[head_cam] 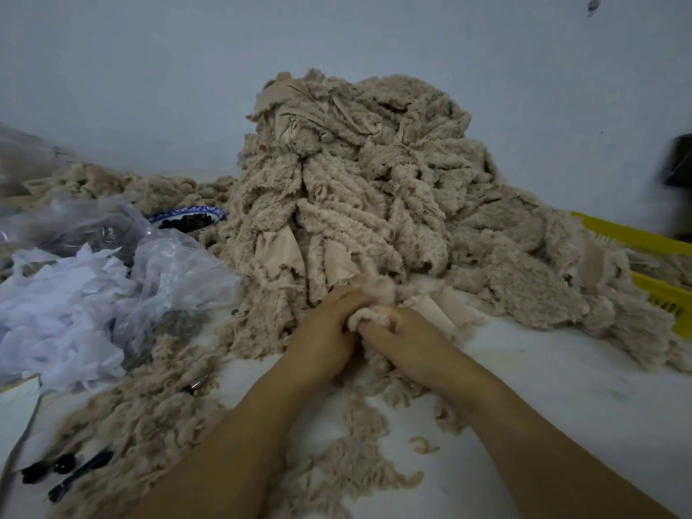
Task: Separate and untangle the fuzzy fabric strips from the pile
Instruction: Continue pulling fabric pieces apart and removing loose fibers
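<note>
A fuzzy beige strip (pixel 361 316) is bunched between my hands, my right hand (pixel 402 333) closed around it and my left hand (pixel 329 324) pressed against it with fingers curled on the same strip, both at the foot of the tall pile (pixel 355 189) just beyond them. Loose strips (pixel 149 417) trail on the white counter (pixel 543 387) under my forearms. Left of my left hand lie clear plastic bags (pixel 161 264) with white scraps (pixel 56 312).

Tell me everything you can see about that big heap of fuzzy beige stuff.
The pile is a tall mound of beige, fleecy fabric strips, tangled and draped downward, with smooth backing showing in places. It sits on a white table against the wall. Both hands, left hand and right hand, grip a strip at its front base.
</note>
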`<action>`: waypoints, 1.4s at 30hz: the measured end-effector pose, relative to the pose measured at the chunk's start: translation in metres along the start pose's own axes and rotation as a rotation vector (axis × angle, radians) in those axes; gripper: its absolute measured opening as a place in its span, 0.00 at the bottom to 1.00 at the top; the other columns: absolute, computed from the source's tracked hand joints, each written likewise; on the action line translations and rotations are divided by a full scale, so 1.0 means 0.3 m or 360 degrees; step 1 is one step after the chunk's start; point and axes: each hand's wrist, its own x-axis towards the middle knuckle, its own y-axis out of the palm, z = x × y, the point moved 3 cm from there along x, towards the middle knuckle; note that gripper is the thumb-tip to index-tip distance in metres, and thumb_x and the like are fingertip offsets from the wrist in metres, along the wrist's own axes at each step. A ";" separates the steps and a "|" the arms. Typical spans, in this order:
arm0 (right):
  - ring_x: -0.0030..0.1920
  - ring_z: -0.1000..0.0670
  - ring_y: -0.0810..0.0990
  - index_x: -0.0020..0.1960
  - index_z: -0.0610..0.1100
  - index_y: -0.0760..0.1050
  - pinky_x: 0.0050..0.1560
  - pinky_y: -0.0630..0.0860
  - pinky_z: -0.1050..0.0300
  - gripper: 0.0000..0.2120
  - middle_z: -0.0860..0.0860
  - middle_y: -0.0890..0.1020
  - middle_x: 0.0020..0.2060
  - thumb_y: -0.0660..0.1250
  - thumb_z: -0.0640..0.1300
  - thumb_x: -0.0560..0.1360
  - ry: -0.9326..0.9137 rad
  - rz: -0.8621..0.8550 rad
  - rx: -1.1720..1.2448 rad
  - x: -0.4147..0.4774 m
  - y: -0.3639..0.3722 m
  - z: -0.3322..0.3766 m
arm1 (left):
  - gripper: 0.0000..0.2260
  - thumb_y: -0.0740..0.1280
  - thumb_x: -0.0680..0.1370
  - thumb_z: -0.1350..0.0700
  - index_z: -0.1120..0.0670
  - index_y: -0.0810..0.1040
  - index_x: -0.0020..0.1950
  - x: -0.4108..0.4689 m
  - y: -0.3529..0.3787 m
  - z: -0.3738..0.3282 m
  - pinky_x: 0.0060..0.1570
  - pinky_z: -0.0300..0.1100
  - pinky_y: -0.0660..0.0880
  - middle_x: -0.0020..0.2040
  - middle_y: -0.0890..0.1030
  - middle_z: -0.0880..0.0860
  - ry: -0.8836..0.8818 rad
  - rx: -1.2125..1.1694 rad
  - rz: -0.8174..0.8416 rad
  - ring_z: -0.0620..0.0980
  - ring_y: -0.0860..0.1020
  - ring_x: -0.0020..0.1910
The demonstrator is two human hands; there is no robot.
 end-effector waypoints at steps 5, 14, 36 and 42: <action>0.28 0.56 0.69 0.39 0.54 0.76 0.30 0.69 0.58 0.11 0.58 0.71 0.25 0.62 0.51 0.79 -0.0113 -0.0366 -0.0085 -0.010 -0.041 0.034 | 0.04 0.67 0.79 0.64 0.61 0.82 0.49 0.024 -0.032 0.027 0.43 0.40 0.66 0.45 0.75 0.52 -0.0095 0.0205 -0.0151 0.49 0.73 0.43; 0.24 0.56 0.68 0.39 0.59 0.75 0.27 0.67 0.59 0.13 0.56 0.74 0.24 0.61 0.48 0.81 0.0113 -0.1223 0.0505 -0.032 -0.123 0.027 | 0.14 0.64 0.81 0.63 0.53 0.71 0.35 0.022 -0.047 0.086 0.33 0.30 0.62 0.37 0.69 0.48 -0.0320 0.0238 -0.0299 0.40 0.66 0.35; 0.21 0.52 0.67 0.47 0.46 0.78 0.26 0.64 0.56 0.17 0.51 0.70 0.20 0.63 0.59 0.80 0.0354 -0.1141 0.0978 0.005 -0.166 -0.054 | 0.05 0.62 0.79 0.56 0.49 0.75 0.46 -0.002 -0.041 0.073 0.55 0.39 0.65 0.54 0.72 0.47 -0.0337 -0.0017 -0.0434 0.47 0.69 0.57; 0.22 0.52 0.68 0.29 0.47 0.75 0.24 0.66 0.61 0.26 0.49 0.69 0.20 0.61 0.64 0.77 0.0129 -0.0729 0.1071 -0.004 -0.125 0.000 | 0.14 0.67 0.77 0.43 0.50 0.78 0.57 0.001 0.013 -0.068 0.49 0.26 0.68 0.54 0.76 0.43 -0.0011 -0.0076 -0.0267 0.35 0.72 0.52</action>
